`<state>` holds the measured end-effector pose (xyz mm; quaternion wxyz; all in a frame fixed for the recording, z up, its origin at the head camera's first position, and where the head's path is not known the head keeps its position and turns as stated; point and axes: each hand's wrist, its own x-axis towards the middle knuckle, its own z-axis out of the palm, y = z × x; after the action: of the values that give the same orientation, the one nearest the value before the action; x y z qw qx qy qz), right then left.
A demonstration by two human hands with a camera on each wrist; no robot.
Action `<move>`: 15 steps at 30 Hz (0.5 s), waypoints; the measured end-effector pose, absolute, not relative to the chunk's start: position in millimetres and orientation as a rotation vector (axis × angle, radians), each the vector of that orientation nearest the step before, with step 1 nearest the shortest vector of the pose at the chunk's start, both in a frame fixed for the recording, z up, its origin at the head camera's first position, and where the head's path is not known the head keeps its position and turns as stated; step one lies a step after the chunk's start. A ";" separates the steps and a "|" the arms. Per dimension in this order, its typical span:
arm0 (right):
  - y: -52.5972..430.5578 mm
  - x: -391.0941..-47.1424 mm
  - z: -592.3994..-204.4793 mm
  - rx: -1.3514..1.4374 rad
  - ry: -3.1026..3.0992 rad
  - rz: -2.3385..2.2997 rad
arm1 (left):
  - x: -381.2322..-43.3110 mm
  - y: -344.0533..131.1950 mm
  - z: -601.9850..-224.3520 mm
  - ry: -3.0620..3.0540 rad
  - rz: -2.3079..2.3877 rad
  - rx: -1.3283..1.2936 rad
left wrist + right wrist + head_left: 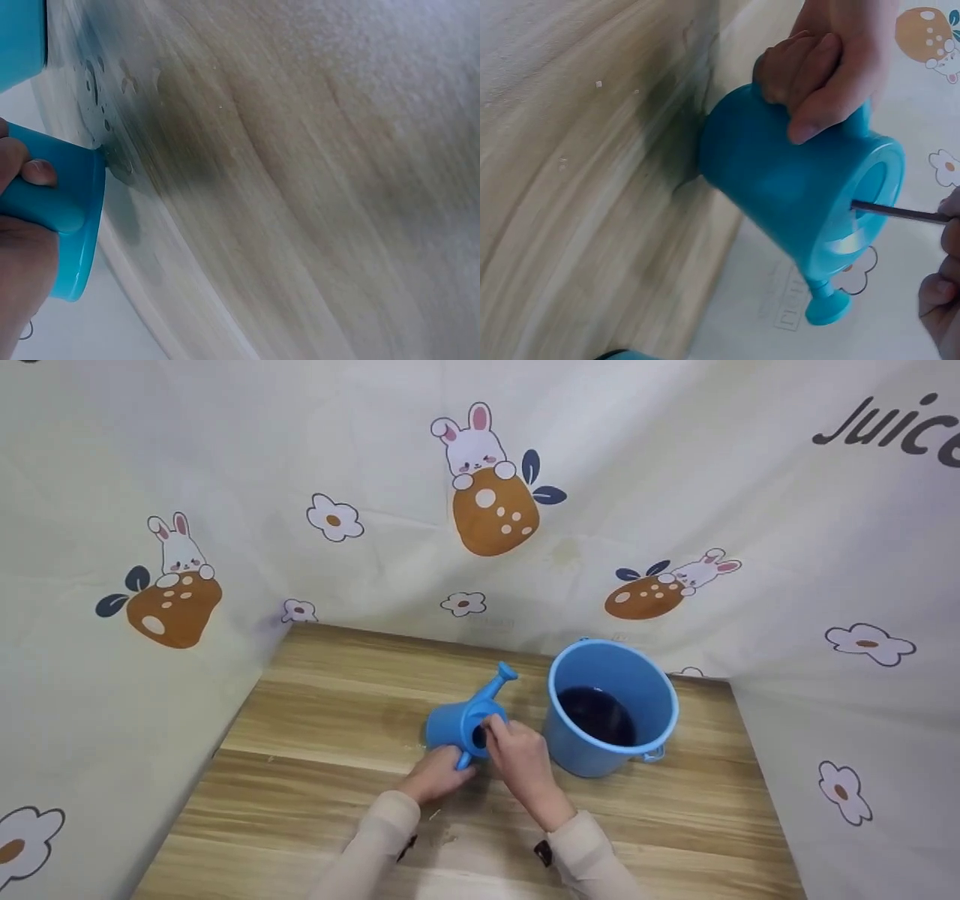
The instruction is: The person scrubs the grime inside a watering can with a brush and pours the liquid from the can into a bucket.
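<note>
A small blue watering can [444, 726] stands on the wooden table, its spout pointing up and away to the right. My left hand [435, 774] grips the can's handle, fingers curled round it, as the right wrist view also shows. Over the can's opening, my right hand [521, 757] pinches a thin dark rod [900, 213]. The rod's lower end goes inside the can and is hidden, so I cannot tell what tool it is. Just right of that hand is a larger blue bucket [585, 754] with dark liquid [600, 716] in it.
Water drops and wet patches [94, 86] lie on the wooden table [315, 697] near the can. A pale cloth [375, 570] printed with rabbits and flowers hangs round the back and sides. The bucket stands close to the back edge.
</note>
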<state>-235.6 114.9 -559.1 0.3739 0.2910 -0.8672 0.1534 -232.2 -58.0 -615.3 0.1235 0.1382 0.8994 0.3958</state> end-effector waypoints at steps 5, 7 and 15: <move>113.0 -237.6 -564.3 0.649 -2.331 0.367 | -232.2 -57.0 -615.2 2.595 1.174 0.382; 114.4 -237.3 -567.9 0.636 -2.396 0.360 | -231.8 -56.6 -615.8 2.588 1.179 0.382; 126.3 -231.8 -557.2 0.838 -2.591 0.538 | -233.8 -57.4 -616.0 2.629 1.163 0.432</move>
<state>-231.8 126.3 -557.2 0.1820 0.2967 -0.9179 0.1905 -233.8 -57.4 -616.0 0.1168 0.1475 0.8982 0.3974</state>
